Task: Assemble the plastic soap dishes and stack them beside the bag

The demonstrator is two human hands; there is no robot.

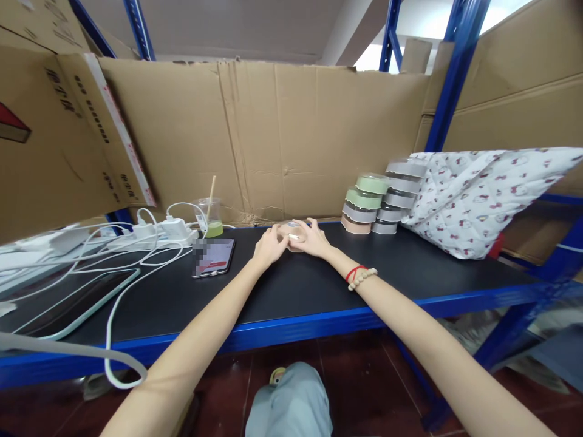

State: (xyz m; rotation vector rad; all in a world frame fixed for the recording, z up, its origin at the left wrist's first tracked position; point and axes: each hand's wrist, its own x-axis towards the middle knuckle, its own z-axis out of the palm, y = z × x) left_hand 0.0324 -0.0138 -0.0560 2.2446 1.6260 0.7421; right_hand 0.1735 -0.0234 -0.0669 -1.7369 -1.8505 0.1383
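Both hands meet around a small round clear-topped container with a beige band [292, 230], low over the black tabletop near the cardboard back wall. My left hand [271, 245] grips its left side, with the fingers curled. On its right side, my right hand [313, 238] is closed round it, a red string and a beaded bracelet at that wrist. Fingers cover much of the container. To the right stand two stacks of similar round containers: one with green, grey and peach bands [363, 203], the other with grey bands [395, 199].
A phone [214, 257] lies left of my hands, near a plastic cup [212, 220] of green liquid with a straw. White cables and chargers [175, 229] sprawl leftwards past a dark tablet-like device [82, 303]. At the right rests a white patterned quilted bag [473, 200]. Blue edging [291, 331] borders the table.
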